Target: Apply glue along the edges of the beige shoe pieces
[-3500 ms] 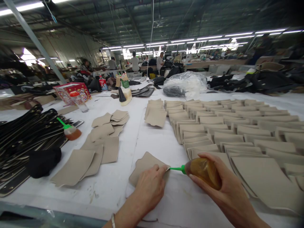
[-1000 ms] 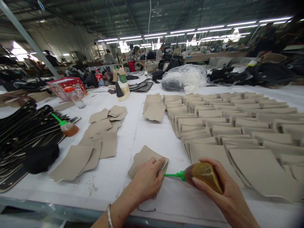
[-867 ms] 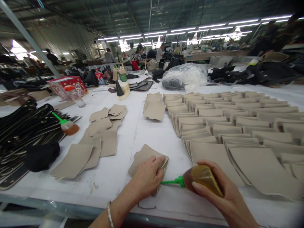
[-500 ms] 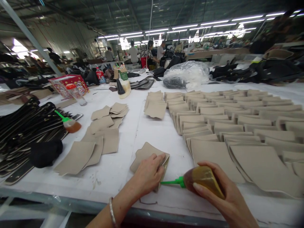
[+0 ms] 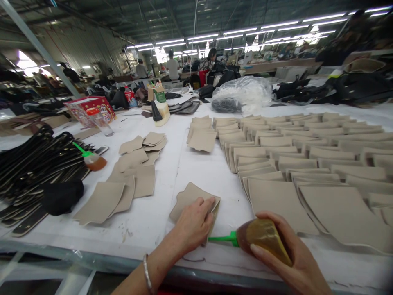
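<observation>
My left hand (image 5: 193,224) presses down on a beige fabric piece (image 5: 188,196) lying on the white table (image 5: 196,168), fingers curled over its right edge. My right hand (image 5: 290,258) grips an amber glue bottle (image 5: 262,239). The bottle's green nozzle (image 5: 221,238) points left and touches the piece's lower right edge, just below my left fingers.
Rows of overlapping beige pieces (image 5: 303,155) fill the right side. Loose beige pieces (image 5: 132,176) lie to the left, with a second glue bottle (image 5: 92,159) and black strips (image 5: 33,164) beyond. A red box (image 5: 89,110) and a clear plastic bag (image 5: 245,92) sit farther back. People work in the background.
The nozzle has slid from the piece's upper right corner down along its right edge toward me. My left hand has stayed on the piece.
</observation>
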`<state>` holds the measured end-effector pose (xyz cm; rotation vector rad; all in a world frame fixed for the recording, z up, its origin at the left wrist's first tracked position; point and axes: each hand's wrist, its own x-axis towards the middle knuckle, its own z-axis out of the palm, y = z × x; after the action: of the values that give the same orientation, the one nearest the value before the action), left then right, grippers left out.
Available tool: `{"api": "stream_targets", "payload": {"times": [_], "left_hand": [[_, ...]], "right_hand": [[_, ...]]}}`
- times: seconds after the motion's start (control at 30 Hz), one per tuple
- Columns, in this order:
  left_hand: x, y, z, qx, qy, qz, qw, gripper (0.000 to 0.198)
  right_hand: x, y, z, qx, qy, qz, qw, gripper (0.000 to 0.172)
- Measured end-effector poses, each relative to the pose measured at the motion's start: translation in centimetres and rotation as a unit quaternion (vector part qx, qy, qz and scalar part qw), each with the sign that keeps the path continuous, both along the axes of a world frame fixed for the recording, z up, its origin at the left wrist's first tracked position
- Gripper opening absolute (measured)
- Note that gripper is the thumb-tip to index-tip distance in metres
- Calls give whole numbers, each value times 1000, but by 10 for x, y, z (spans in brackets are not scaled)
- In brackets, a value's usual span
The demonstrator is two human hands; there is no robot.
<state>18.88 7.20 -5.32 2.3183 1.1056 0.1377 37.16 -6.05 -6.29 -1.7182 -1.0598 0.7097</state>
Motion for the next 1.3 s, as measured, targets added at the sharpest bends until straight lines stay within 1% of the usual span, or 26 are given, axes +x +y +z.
{"api": "stream_targets", "payload": {"times": [0.1, 0.17, 0.3, 0.4, 0.47, 0.53, 0.57, 0.7, 0.77, 0.87, 0.93, 1.07, 1.23, 1.3], "left_hand": [[0, 1, -1, -5, 1, -2, 1000, 48], [0, 1, -2, -5, 0, -4, 1000, 48], [-1, 1, -1, -6, -4, -1, 1000, 47], [-1, 0, 0, -10, -2, 0, 1000, 48], [-1, 0, 0, -12, -3, 0, 1000, 48], [-1, 0, -1, -12, -8, 1, 1000, 48], [-1, 0, -1, -11, -11, 2, 1000, 48], [-2, 1, -2, -13, -16, 2, 1000, 47], [-1, 2, -2, -16, -15, 2, 1000, 47], [-2, 2, -2, -18, -17, -1, 1000, 47], [-2, 2, -2, -19, -21, 1, 1000, 48], [-3, 3, -3, -19, -18, 2, 1000, 48], [-2, 3, -3, -22, -19, 2, 1000, 48], [-2, 3, -3, -22, -20, 3, 1000, 48]], "right_hand": [[1, 2, 0, 0, 17, 4, 1000, 47], [6, 8, 0, 5, -17, -5, 1000, 47], [14, 15, 1, 49, -92, -36, 994, 47], [8, 10, 1, 39, -60, -24, 997, 46], [7, 6, -2, 12, -24, 3, 1000, 47], [12, 6, -5, 0, -26, 31, 999, 48], [16, 7, -6, 3, -43, 31, 999, 48], [26, 11, -10, 37, -99, -13, 994, 48], [23, 8, -11, 31, -83, 9, 996, 48], [18, 3, -15, 6, -34, 39, 999, 47], [21, 4, -17, 13, -42, 35, 998, 47], [31, 9, -19, 42, -94, 4, 995, 49], [16, 5, -15, 10, -24, 6, 1000, 48], [14, 5, -13, 4, -23, -1, 1000, 48]]}}
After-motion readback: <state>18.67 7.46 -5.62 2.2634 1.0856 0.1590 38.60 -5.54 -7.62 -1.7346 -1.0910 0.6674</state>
